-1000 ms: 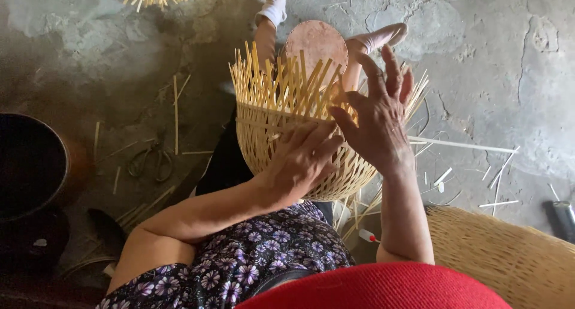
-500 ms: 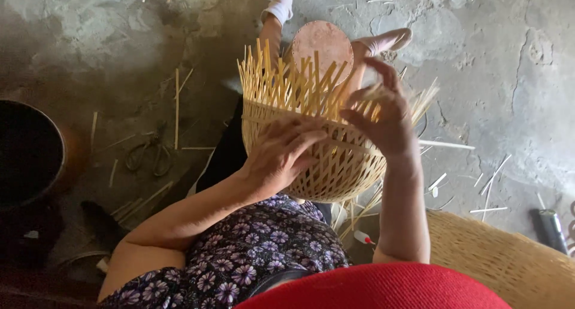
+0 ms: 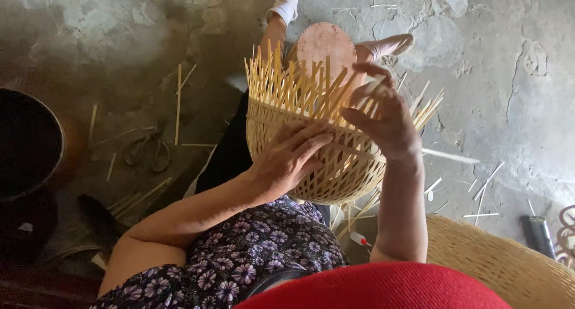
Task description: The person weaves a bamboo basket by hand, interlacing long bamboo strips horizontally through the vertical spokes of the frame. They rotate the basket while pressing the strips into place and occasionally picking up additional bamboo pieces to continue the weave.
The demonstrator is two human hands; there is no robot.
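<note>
Two hands on one half-woven bamboo basket (image 3: 323,159), which rests on the person's lap/knees above the concrete floor (image 3: 479,75). Left hand (image 3: 293,159) lies flat on the woven wall, fingers (image 3: 311,142) spread & pressing, not closed round anything. Right hand (image 3: 386,120) is up at the rim, fingers (image 3: 365,99) curled, seem to pinch a thin strip among the upright bamboo stakes (image 3: 287,81); can't tell for sure what's gripped.

Risks, my judgement: stakes are loose & splayed, so a hard bend could snap or split one; if the left hand's pressure eases, the weave may spring open; sharp strip ends sit close to the fingers & wrist, so splinter/cut poss.

Hard to see: basket's far side & base hidden; right fingertips partly lost among stakes. Round pinkish object (image 3: 326,45) behind rim, unclear what it is. Scissors (image 3: 147,153) on floor are dim in shadow. Dark pot (image 3: 27,144) cut off at left, second woven basket (image 3: 509,261) cut off at lower right, red hat brim (image 3: 371,288) blocks the bottom
</note>
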